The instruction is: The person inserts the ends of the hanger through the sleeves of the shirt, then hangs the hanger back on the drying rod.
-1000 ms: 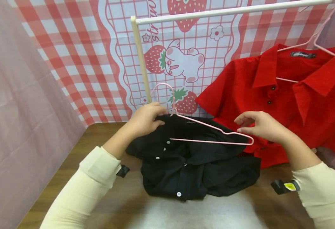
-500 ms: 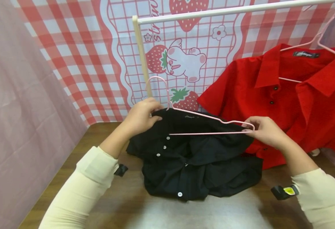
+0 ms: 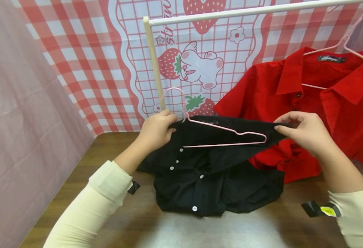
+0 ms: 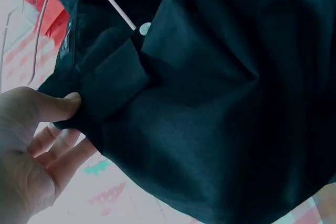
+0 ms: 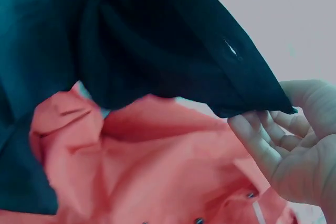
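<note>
A black shirt (image 3: 197,186) with white buttons lies bunched on the table, its collar end lifted toward the rack. My left hand (image 3: 157,132) pinches the shirt near the collar, thumb on the cloth in the left wrist view. At the other side my right hand (image 3: 308,132) pinches a pointed corner of the black cloth, pulled out taut to the right; the right wrist view shows a buttonhole close to that corner. A pink hanger (image 3: 221,128) has its right arm over the shirt's neck opening. Its left part is hidden inside the shirt, and its hook rises beside my left hand.
Behind stands a rack with a white rail (image 3: 231,14) and a pale post (image 3: 153,62). From the rail hangs a red shirt (image 3: 262,89) on another pink hanger (image 3: 344,39), close by my right hand. A strawberry-print cloth (image 3: 116,89) backs the wooden table (image 3: 132,220).
My right hand came to the hanger's right end, let go of it, and now holds the shirt's corner farther right. The cloth there is drawn up and out. The hanger's hook dipped slightly.
</note>
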Available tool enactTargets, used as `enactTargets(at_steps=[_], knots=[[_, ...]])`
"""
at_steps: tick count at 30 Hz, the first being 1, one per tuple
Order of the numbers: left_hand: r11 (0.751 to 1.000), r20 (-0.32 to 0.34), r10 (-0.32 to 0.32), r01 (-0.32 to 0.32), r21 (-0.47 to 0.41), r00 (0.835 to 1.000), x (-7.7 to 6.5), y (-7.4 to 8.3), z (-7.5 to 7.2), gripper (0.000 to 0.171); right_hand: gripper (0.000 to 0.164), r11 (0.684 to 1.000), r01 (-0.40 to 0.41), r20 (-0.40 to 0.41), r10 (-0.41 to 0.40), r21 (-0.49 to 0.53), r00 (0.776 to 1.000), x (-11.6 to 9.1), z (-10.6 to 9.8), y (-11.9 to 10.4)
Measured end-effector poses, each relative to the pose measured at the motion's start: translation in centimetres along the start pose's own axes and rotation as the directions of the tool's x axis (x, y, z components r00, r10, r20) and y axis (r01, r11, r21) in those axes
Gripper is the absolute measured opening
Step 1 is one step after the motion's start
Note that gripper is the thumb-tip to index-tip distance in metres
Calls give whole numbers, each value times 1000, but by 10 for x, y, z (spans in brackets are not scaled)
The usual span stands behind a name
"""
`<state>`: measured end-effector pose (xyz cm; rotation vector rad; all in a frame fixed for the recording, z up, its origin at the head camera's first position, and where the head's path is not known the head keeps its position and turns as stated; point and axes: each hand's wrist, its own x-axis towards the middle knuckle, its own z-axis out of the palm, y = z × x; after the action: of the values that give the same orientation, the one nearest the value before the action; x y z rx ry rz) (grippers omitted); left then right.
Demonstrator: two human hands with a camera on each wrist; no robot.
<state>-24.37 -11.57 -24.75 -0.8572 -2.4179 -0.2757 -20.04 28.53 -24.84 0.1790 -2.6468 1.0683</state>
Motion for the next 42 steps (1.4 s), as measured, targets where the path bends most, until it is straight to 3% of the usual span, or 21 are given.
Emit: enactTargets(at_steps=[8, 15, 19, 25, 30, 35, 40, 42], knots=[[997, 46, 3, -6, 74, 999, 0, 7, 7, 17, 16, 992, 99, -7, -100, -76, 995, -17, 1, -38], [994, 62, -51, 45, 97, 997, 2, 15, 12, 19, 13, 967, 240, 32, -238, -89, 971, -31, 22, -72], [992, 44, -90, 86, 89, 995, 3, 20, 14, 17, 14, 936, 347, 8, -347, -64, 938, -39, 43, -91], [988, 10, -140, 140, 61, 990, 7, 27, 15, 17, 15, 867, 495, -12, -497, -51, 868, -39, 81, -110], [982, 1, -186, 186, 26, 983, 9, 36, 14, 16, 14, 843, 534, 2, -535, -61, 845, -33, 111, -123], [979, -8, -201, 201, 13, 979, 11, 42, 14, 14, 19, 820, 567, 65, -564, -70, 823, -32, 133, -128], [975, -61, -223, 223, -6, 973, 9, 40, 12, 14, 21, 755, 639, 104, -631, -146, 769, -33, 144, -120], [974, -81, -228, 227, -16, 970, 8, 38, 11, 15, 23, 737, 648, 129, -635, -195, 761, -31, 144, -115]])
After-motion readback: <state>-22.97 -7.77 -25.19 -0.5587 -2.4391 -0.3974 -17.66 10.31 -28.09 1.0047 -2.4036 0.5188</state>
